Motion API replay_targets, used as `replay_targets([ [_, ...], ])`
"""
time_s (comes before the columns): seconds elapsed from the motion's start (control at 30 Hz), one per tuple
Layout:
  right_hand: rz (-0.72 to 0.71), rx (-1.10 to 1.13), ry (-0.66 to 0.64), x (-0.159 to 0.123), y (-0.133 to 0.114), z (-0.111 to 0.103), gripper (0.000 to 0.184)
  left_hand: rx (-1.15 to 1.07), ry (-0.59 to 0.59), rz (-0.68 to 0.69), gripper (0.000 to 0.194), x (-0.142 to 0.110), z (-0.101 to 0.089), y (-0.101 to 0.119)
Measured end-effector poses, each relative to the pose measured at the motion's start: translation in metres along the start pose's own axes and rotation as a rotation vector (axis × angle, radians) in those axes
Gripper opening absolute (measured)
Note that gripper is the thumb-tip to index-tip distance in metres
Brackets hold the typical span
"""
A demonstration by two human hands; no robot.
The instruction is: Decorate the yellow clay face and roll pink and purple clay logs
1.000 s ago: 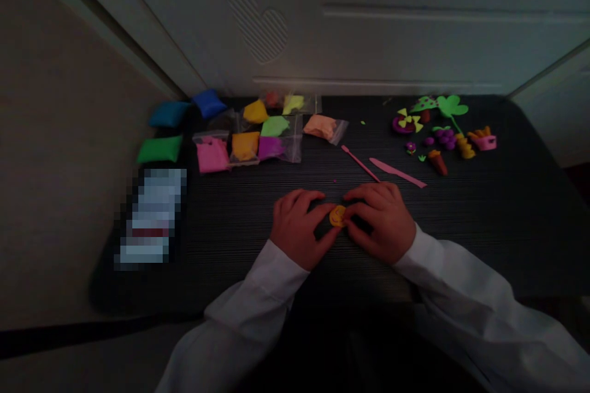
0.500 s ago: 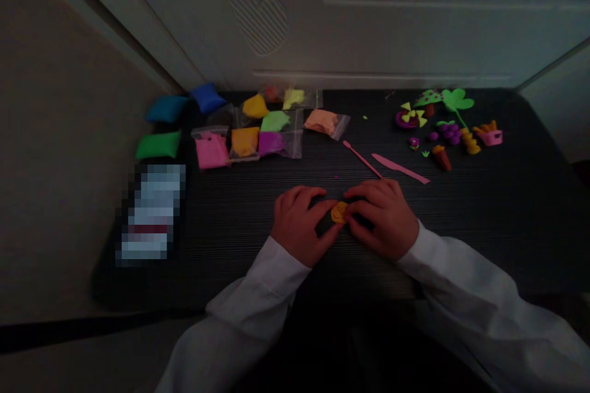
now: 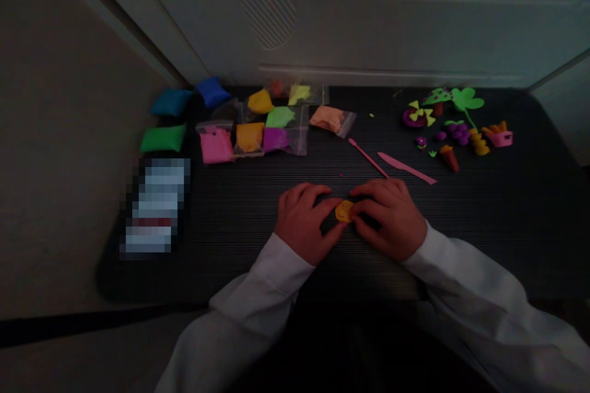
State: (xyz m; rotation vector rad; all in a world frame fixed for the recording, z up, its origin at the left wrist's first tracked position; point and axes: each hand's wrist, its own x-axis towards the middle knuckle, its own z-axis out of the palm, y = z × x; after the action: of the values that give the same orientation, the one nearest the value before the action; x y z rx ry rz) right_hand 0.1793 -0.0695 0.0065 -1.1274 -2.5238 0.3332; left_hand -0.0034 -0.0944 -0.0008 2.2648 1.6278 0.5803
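A small flat round piece of orange-yellow modelling clay [image 3: 344, 212] with curved lines on its face lies between my hands, low over the dark table. My left hand [image 3: 304, 221] has its thumb and forefinger closed on the clay's left edge. From the other side, my right hand [image 3: 389, 219] pinches the right edge with thumb and fingertips, hiding part of it. Just beyond my right hand are a thin pink modelling stick [image 3: 369, 158], its near end by my knuckles, and a pink plastic knife [image 3: 406, 167].
Bags of coloured clay, among them a pink one [image 3: 216, 145] and a peach one [image 3: 328, 118], lie at the back left. A blurred-out phone [image 3: 157, 206] rests at the left. Small clay figures, including purple grapes [image 3: 458, 133] and a pink basket [image 3: 500, 136], stand at the back right.
The whole view has shifted slightly, so things appear a little further right. Both hands keep their hold on the orange-yellow clay, with barely any finger movement.
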Motion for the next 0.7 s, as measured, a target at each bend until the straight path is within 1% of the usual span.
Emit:
replay_targets([
  [0.33, 0.008, 0.015, -0.007, -0.001, -0.001, -0.001, 0.012, 0.001, -0.017, -0.006, 0.032, 0.001, 0.001, -0.001],
  [0.53, 0.021, 0.048, 0.087, -0.002, 0.006, -0.005, 0.014, -0.021, 0.007, -0.013, 0.036, 0.0, 0.0, 0.0],
  [0.7, 0.062, 0.04, 0.132, -0.003, 0.011, -0.006, 0.013, -0.056, 0.044, -0.024, 0.028, 0.001, 0.0, -0.002],
])
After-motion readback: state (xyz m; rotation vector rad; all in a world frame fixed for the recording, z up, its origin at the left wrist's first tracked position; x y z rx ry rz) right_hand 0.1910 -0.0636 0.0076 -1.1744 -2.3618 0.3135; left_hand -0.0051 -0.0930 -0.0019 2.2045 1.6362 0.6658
